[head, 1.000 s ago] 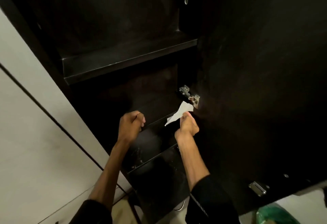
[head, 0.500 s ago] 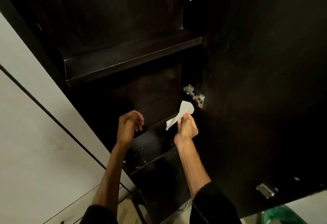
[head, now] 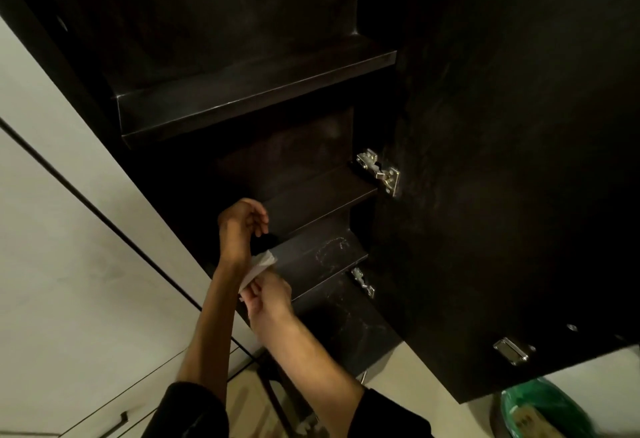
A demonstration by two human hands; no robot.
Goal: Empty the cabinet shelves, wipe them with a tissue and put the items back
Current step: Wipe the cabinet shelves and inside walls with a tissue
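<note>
The dark cabinet stands open with bare shelves: an upper shelf (head: 256, 91), a middle shelf (head: 318, 202) and a lower shelf (head: 322, 261) that shows dusty smears. My right hand (head: 270, 302) pinches a white tissue (head: 258, 266) at the lower shelf's left front corner. Just above the tissue, my left hand (head: 239, 226) hovers at the cabinet's left edge with its fingers loosely curled and holding nothing. No items are on the shelves.
The open cabinet door (head: 519, 160) stands at the right with hinges (head: 379, 171) and a metal catch (head: 510, 351). White cupboard fronts (head: 69, 264) fill the left. A green-lined bin (head: 540, 410) sits on the floor at the bottom right.
My right hand has carried the tissue from near the hinge down and left to the lower shelf's front corner. My left hand has stayed by the cabinet's left edge, fingers looser.
</note>
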